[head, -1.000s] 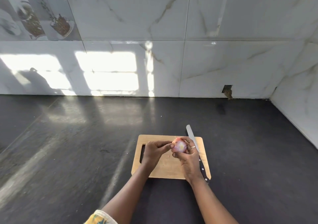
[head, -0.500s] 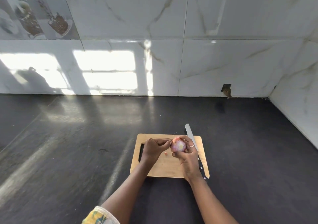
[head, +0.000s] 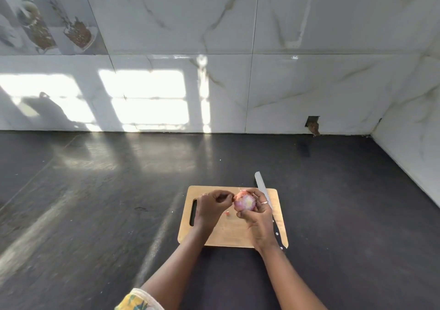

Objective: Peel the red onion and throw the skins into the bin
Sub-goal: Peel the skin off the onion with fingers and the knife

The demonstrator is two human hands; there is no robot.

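My right hand (head: 258, 214) holds the red onion (head: 245, 201) above a wooden cutting board (head: 228, 231), cut face turned toward me, pale in the middle and purple at the rim. My left hand (head: 210, 206) is just left of the onion, its fingertips pinched on a strip of skin at the onion's left edge. A small piece of pink skin (head: 227, 213) lies on the board below the hands. No bin is in view.
A knife (head: 264, 190) lies along the board's right edge, blade pointing away, black handle partly hidden under my right wrist. The board sits on a dark countertop (head: 95, 202). Marble-tiled walls (head: 309, 83) stand behind and at the right.
My left hand has pulled slightly left from the onion, pinching skin. A small skin piece now lies on the board. The right hand keeps holding the onion.
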